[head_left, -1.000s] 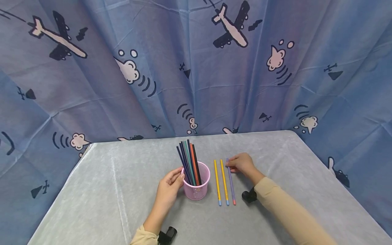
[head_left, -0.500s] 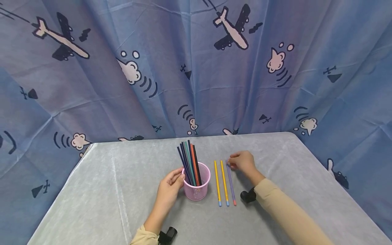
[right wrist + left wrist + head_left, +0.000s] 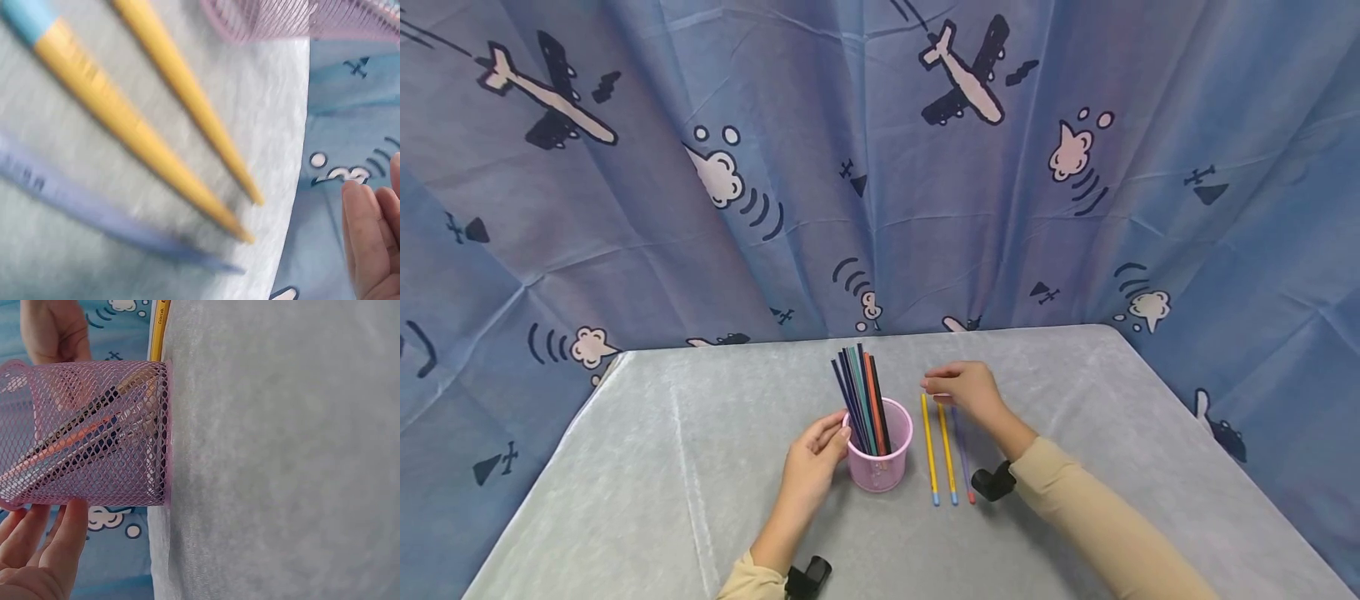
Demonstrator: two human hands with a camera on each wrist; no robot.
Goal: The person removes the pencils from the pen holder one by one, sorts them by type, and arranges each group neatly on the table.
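Observation:
A pink mesh pencil cup (image 3: 877,475) stands upright on the table, and several dark, teal and orange pencils (image 3: 862,400) lean to the left inside it. My left hand (image 3: 811,462) holds the cup's left side near the rim with thumb and fingers. Right of the cup lie a yellow pencil (image 3: 929,450), a second yellow pencil (image 3: 949,458) and a purple pencil (image 3: 963,454), side by side with their coloured ends toward me. Over the far tips hovers my right hand (image 3: 972,392), fingers extended and holding nothing. In the right wrist view its fingers (image 3: 369,244) are apart from the pencils.
A grey-white cloth covers the table (image 3: 737,400). Behind it hangs a blue curtain (image 3: 820,167) printed with planes and clouds. Black wrist cameras sit on my left wrist (image 3: 808,575) and right wrist (image 3: 994,482).
My right hand has left the far end of the purple pencil and moved left, over the tips of the yellow pencils. The left hand and cup have stayed in place.

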